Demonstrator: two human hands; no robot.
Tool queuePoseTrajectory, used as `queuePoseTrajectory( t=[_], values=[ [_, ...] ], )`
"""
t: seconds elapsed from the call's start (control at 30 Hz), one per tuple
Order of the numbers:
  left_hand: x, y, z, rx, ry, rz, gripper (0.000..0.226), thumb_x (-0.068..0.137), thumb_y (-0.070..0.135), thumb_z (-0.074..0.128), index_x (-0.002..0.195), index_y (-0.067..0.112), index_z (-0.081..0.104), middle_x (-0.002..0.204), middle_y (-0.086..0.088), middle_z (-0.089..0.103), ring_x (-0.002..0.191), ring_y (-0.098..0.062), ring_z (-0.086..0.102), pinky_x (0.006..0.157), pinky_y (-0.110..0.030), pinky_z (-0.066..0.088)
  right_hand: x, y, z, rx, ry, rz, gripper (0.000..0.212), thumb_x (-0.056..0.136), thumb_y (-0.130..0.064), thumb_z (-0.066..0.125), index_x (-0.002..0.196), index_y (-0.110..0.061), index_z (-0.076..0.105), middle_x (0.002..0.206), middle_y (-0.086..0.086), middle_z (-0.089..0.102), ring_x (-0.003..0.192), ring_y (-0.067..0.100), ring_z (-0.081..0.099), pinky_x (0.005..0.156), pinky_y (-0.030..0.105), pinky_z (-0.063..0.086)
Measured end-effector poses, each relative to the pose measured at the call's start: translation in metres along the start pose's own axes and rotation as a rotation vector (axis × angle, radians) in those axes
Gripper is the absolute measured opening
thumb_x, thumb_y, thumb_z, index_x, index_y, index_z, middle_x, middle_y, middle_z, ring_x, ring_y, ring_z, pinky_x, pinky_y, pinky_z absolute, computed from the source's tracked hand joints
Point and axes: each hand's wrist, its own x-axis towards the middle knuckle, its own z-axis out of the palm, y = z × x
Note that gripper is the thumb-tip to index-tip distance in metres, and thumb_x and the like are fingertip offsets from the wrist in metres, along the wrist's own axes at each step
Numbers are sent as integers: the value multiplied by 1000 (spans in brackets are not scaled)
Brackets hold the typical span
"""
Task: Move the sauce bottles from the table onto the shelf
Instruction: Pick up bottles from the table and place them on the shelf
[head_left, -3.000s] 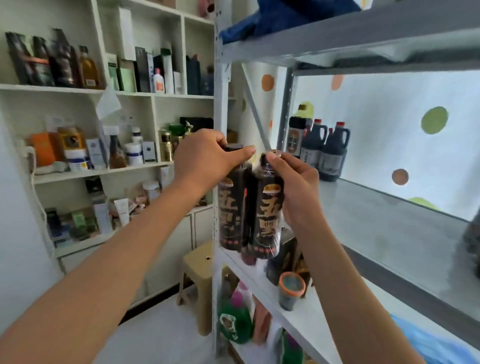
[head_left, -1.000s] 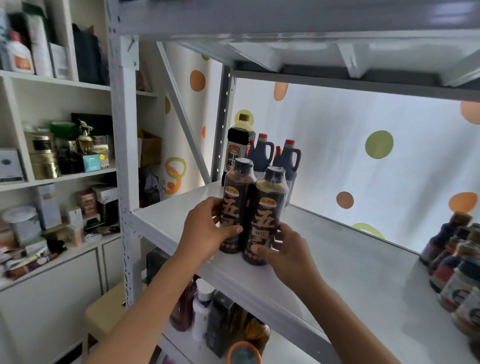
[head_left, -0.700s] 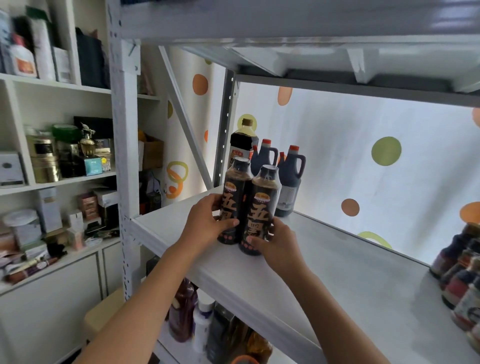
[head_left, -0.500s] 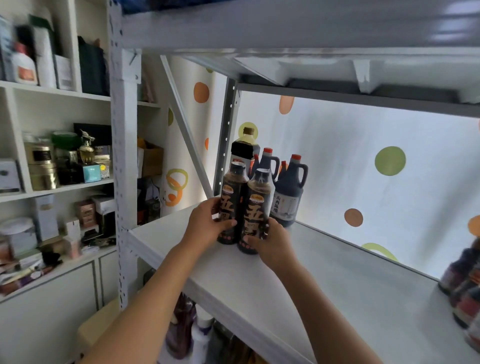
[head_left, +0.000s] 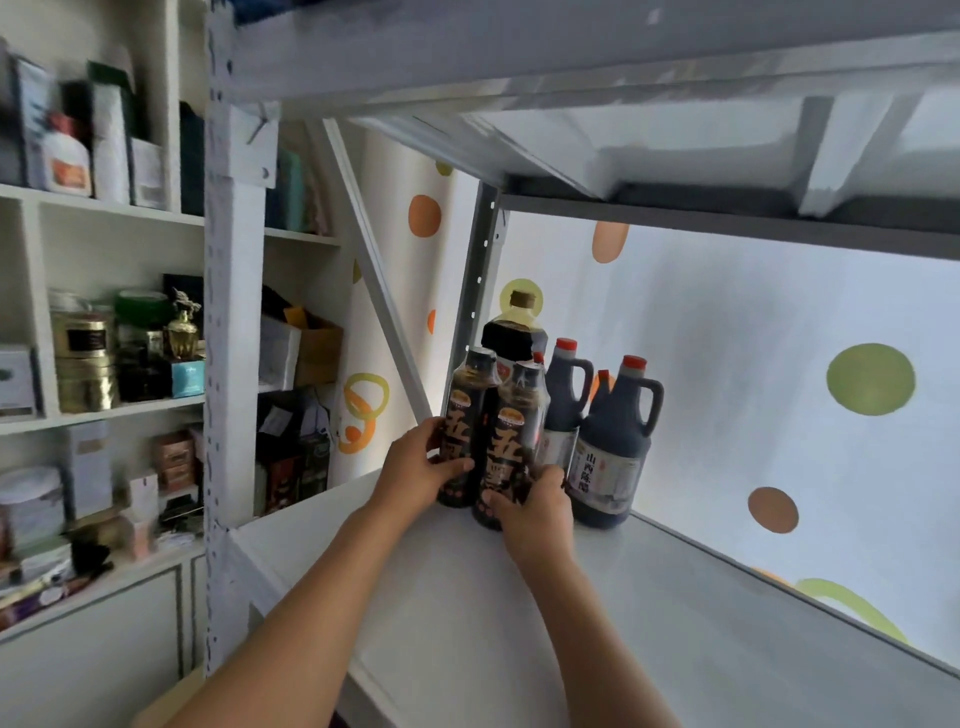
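Gripping low, your left hand (head_left: 415, 470) holds one sauce bottle (head_left: 460, 423) and your right hand (head_left: 535, 512) the other bottle (head_left: 511, 441). Both stand on the shelf (head_left: 467, 623), handled jugs (head_left: 613, 447) at 2 o'clock.

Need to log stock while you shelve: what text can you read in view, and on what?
"五": large character on both dark sauce bottles, held by the left hand and right hand.
"山西陈醋": white label of the front handled jug.
Small print and side-cabinet packages: too blurred to read.
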Motion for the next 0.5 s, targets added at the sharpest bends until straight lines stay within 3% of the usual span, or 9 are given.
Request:
queuePoseTrajectory(
  t=[0.07, 0.2, 0.33, 0.43, 0.5],
  values=[
    [11, -6, 3, 2, 9, -7, 55, 75, 19, 81, 124, 19, 56, 113, 5, 65, 109, -13, 60, 95, -30, 48, 10, 2, 6, 4, -4, -6, 47, 82, -18, 77, 111, -15, 40, 109, 4, 62, 93, 19, 59, 66, 21, 47],
    [25, -13, 10, 16, 36, 1, 54, 76, 20, 81, 124, 18, 57, 113, 4, 65, 109, -15, 60, 97, -33, 48, 23, 5, 16, -17, 32, -46, 47, 84, -19, 75, 114, -13, 40, 114, 8, 65, 95, 20, 60, 74, 27, 48],
    [28, -17, 13, 12, 35, 8, 54, 79, 22, 78, 129, 21, 56, 115, 7, 65, 110, -10, 59, 97, -29, 47, 24, 11, 24, -34, 77, -71, 47, 85, -23, 74, 116, -13, 40, 115, 10, 65, 104, 28, 63, 81, 36, 53],
    [29, -18, 14, -5, 28, -3, 53, 82, 21, 76, 130, 24, 54, 113, 9, 65, 111, -10, 59, 93, -23, 47, 27, 13, 25, -48, 123, -74, 56, 82, -27, 77, 127, -12, 46, 121, 9, 58, 109, 27, 58, 88, 35, 50],
    [28, -16, 16, -9, 12, -5, 52, 84, 21, 73, 132, 25, 52, 115, 8, 63, 112, -11, 58, 90, -19, 46, 28, 14, 24, -34, 144, -84, 53, 81, -29, 78, 123, -14, 51, 119, 8, 56, 106, 26, 58, 87, 33, 48]
  ],
)
